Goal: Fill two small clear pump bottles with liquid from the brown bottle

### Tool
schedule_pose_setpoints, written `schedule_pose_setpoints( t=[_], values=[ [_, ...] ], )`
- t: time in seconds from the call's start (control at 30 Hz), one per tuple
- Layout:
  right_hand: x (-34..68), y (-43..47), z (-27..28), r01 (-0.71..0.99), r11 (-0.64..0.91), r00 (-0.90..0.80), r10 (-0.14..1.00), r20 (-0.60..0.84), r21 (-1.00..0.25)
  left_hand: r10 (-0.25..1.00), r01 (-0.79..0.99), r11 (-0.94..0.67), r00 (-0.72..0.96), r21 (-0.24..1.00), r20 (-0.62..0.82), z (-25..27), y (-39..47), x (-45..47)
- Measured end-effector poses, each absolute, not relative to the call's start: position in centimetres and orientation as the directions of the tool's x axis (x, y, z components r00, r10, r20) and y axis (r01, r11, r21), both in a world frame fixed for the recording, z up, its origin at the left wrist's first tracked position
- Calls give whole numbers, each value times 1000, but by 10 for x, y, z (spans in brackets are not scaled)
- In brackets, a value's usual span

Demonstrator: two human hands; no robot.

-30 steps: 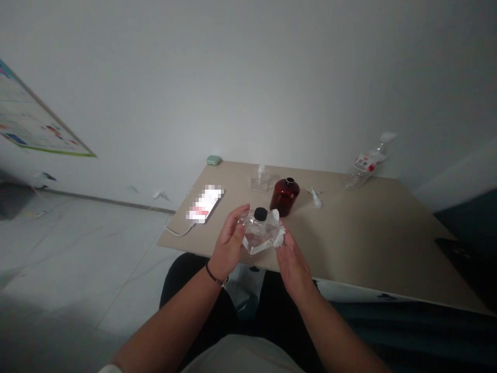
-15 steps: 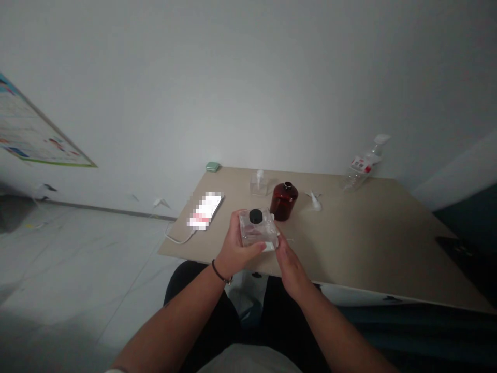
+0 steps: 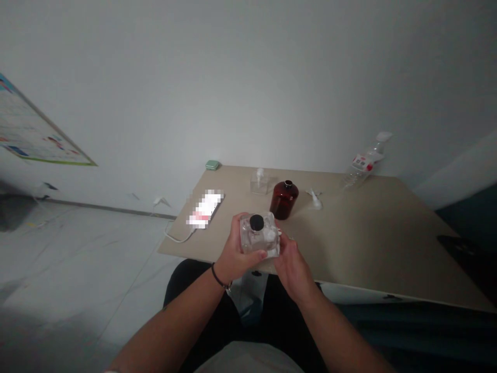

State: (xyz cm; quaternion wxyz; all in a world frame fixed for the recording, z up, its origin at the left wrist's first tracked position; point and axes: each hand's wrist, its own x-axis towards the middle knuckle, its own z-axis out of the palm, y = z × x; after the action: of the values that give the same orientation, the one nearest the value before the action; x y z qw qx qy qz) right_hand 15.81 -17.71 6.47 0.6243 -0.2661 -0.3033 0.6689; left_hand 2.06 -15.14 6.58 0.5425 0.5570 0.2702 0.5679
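Note:
A clear, square-sided bottle (image 3: 259, 239) with a black cap is held above the table's front edge. My left hand (image 3: 236, 254) is closed round its left side, thumb across the near face. Against the bottle's right side, my right hand (image 3: 292, 261) has its fingers curled; a small whitish bit shows by the fingertips, and what they grip is hidden. Just behind stands a dark red-brown bottle (image 3: 283, 201) with an uncapped neck. A small clear square bottle with a white top (image 3: 259, 182) is farther back. Right of the brown bottle lies a white pump head or nozzle (image 3: 316, 200).
On the beige table (image 3: 365, 228), a lit phone (image 3: 207, 208) with a white cable lies at left. A small green case (image 3: 212, 165) sits at the back left corner. A clear plastic drink bottle (image 3: 361, 165) stands at the back right by the wall.
The black-capped bottle has tilted slightly, showing more of its front. My right hand's fingers have gone from straighter along its side to curled, and the hand has turned.

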Motion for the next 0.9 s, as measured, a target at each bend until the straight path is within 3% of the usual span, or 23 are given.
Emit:
schedule_pose_setpoints(
  t=[0.2,0.47,0.7,0.9],
  values=[
    [153,-189,83,-832,-125,-111,992,-58,-540,945,-355,-210,164,911,282,42,-160,37],
    [144,-202,81,-852,-281,-253,960,-122,-442,983,-195,-165,46,967,177,45,-160,42],
    [157,-200,80,-824,-295,-257,955,-145,-484,956,-161,-229,147,960,253,41,-167,37],
    [156,-198,78,-747,-303,-292,949,-116,-591,954,-17,-283,93,959,283,46,-162,36]
  ],
)
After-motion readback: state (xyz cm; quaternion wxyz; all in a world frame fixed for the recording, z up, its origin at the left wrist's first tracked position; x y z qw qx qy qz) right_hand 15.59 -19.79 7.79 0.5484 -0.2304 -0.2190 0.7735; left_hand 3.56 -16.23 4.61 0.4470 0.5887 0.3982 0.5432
